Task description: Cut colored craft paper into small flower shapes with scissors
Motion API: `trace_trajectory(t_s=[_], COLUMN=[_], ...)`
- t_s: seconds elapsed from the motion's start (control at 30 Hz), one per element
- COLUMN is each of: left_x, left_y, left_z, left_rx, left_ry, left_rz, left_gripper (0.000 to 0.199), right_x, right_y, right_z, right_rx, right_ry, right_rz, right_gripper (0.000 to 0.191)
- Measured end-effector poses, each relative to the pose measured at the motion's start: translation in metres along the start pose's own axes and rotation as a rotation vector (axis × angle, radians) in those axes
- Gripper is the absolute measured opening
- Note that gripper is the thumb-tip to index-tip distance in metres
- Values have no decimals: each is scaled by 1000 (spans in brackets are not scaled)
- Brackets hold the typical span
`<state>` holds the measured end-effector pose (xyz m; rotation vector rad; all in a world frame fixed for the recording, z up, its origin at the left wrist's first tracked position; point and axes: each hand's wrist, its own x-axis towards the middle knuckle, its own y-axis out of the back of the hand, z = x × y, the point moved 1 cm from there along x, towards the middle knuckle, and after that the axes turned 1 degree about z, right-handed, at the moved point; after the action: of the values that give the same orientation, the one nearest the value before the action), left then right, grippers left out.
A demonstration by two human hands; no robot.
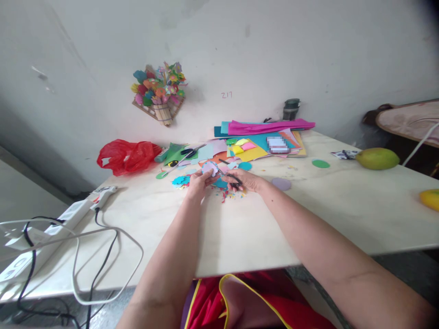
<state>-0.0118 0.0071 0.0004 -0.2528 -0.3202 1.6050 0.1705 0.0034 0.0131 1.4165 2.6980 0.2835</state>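
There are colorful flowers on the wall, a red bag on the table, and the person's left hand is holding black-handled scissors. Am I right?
Not quite: the black-handled scissors are in the right hand, as the head view shows; the left hand holds paper. The colorful flowers on the wall and the red bag on the table are right.

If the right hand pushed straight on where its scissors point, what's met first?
Likely the lilac paper in the left hand; the scissors point at its edge, though depth and contact are unclear.

Handwritten number "217" (227,95), reddish strokes, on pale wall (274,55).
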Motion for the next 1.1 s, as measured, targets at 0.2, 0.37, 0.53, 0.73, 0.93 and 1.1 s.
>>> trace_trajectory(t_s=[0.2,0.37,0.53,0.73,0.93,1.1], left_x=[0,0,0,1,3,1], left_y=[0,0,0,1,2,2], left_z=[0,-1,-1,-1,-3,-1], left_rx=[1,-12,-10,-11,-4,3], left_ry=[6,4,-3,-3,-5,-2], left_rz=[3,14,9,5,0,6], left_gripper=[27,26,24,26,25,24], right_x=[0,1,2,0,0,0], right_y=[1,1,1,0,-1,-3], right_z=[1,2,2,1,-1,-2], right_rx=[6,16,4,10,8,48], right_ry=[6,3,9,-2,-6,-40], right_rz=[-4,-9,-14,-10,5,4], right_gripper=[40,39,40,39,37,29])
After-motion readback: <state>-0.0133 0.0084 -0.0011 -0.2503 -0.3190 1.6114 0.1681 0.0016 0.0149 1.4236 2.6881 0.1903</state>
